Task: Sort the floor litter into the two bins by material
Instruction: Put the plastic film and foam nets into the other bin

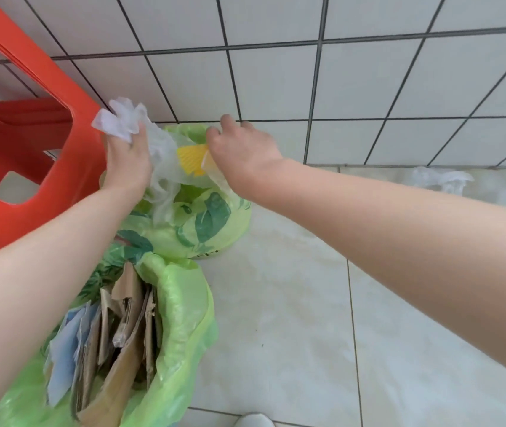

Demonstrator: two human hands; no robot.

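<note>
Two bins lined with green leaf-print bags stand by the tiled wall. The near bin (pixel 184 318) holds cardboard pieces and paper. Over the far bin (pixel 214 223) my left hand (pixel 127 161) grips a crumpled clear plastic bag (pixel 122 120) that trails down to the right. My right hand (pixel 239 149) pinches a clear wrapper with a yellow patch (pixel 190 160) just above the far bin's mouth. The two plastic pieces overlap between my hands.
A red plastic stool (pixel 30 124) stands at the left, touching the bins. More clear plastic litter (pixel 442 178) lies on the floor by the wall at right. Pale floor tiles spread right of the bins. A white shoe tip (pixel 253 420) shows at the bottom edge.
</note>
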